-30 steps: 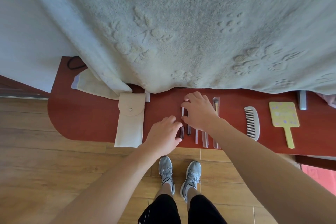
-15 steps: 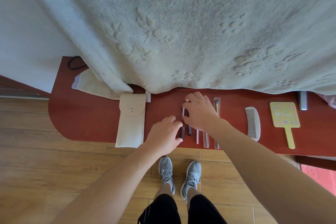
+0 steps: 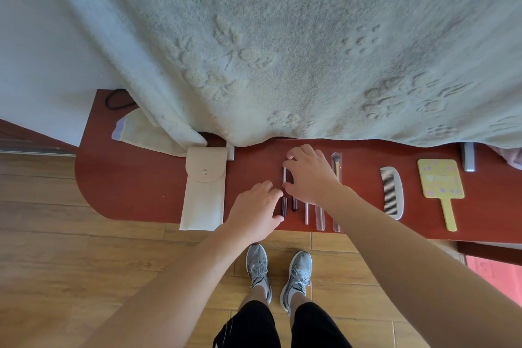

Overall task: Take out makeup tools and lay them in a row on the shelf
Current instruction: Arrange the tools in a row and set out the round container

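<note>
A pale fuzzy blanket (image 3: 282, 37) with raised paw prints hangs over the back of everything, filling twelve o'clock. At ten o'clock a white wall (image 3: 36, 65) shows beside it, and a black cord (image 3: 115, 99) loops out from under the blanket's edge. A cream cloth (image 3: 141, 133) lies just beside that edge. A grey bracket (image 3: 469, 157) stands at three o'clock. Wood plank floor (image 3: 84, 263) runs from nine o'clock round to six, where grey sneakers (image 3: 279, 274) and black shorts (image 3: 282, 328) show. A bit of pink mat (image 3: 497, 271) sits at four o'clock.
</note>
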`<state>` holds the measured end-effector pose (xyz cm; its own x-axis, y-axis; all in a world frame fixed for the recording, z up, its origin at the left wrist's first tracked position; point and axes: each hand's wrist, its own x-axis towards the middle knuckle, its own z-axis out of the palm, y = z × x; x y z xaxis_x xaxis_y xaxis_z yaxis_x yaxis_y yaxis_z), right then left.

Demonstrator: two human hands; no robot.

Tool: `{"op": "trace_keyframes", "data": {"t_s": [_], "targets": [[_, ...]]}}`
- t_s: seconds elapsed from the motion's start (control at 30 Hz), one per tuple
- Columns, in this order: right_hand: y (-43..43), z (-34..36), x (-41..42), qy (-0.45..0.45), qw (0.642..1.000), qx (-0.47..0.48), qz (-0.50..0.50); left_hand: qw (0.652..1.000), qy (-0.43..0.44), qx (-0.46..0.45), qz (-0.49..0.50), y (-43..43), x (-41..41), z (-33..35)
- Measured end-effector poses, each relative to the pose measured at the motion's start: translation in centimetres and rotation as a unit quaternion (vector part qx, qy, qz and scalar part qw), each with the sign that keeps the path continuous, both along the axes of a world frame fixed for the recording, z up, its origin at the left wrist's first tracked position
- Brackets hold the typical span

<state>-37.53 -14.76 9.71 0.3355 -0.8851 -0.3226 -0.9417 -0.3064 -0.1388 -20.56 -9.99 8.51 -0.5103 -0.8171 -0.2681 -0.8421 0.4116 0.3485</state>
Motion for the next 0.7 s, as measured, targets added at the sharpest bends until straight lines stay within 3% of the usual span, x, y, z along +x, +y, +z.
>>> {"op": "trace_keyframes", "data": {"t_s": [0.27, 0.7], "targets": [[0.5, 1.5, -1.6, -0.006, 1.000, -0.010, -0.021, 1.000, -0.009, 0.000, 0.018, -0.1, 0.9, 1.1], [5.6, 4.0, -9.0, 0.058, 0.991, 0.063, -0.106, 0.982, -0.065, -0.038, 0.172, 0.3, 5.3, 3.1]]}}
